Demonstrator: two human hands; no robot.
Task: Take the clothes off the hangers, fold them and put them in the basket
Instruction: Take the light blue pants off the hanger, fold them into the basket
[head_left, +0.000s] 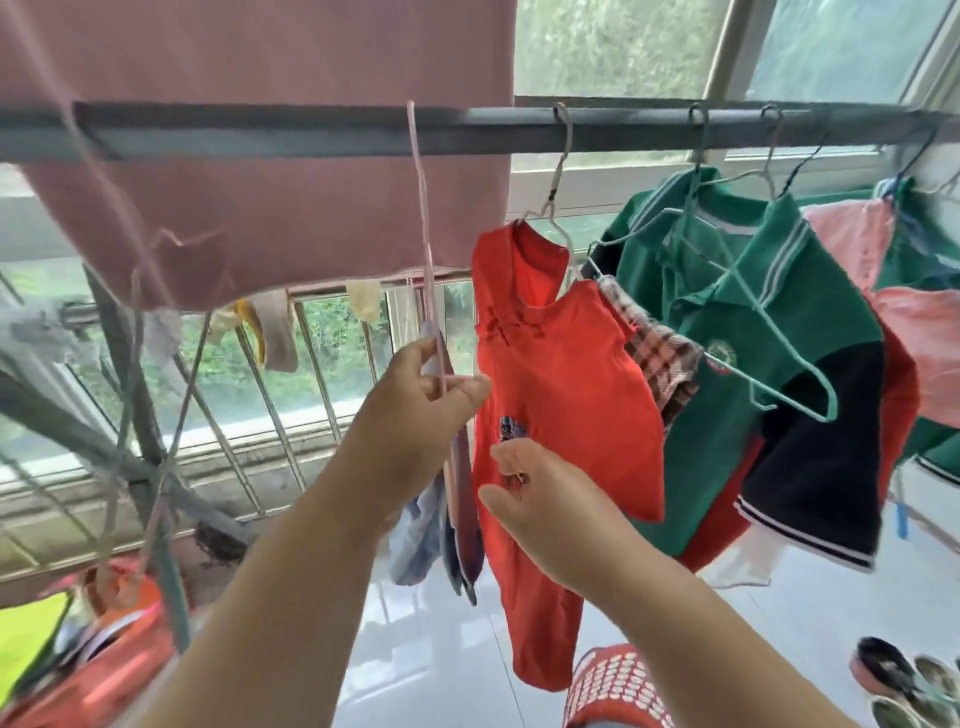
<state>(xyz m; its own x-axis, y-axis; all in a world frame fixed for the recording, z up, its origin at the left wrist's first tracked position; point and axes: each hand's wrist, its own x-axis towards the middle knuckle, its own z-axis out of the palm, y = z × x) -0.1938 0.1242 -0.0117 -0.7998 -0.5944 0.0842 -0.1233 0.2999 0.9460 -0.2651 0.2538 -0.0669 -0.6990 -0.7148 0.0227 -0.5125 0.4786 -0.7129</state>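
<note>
Our left hand (431, 384) pinches a pink hanger (427, 249) hooked on the grey rail (623, 130); our right hand (524, 488) grips the red child's top (566, 395), bright and sleeveless, hanging by barred windows (291, 358) above white floor tiles (436, 649).
</note>
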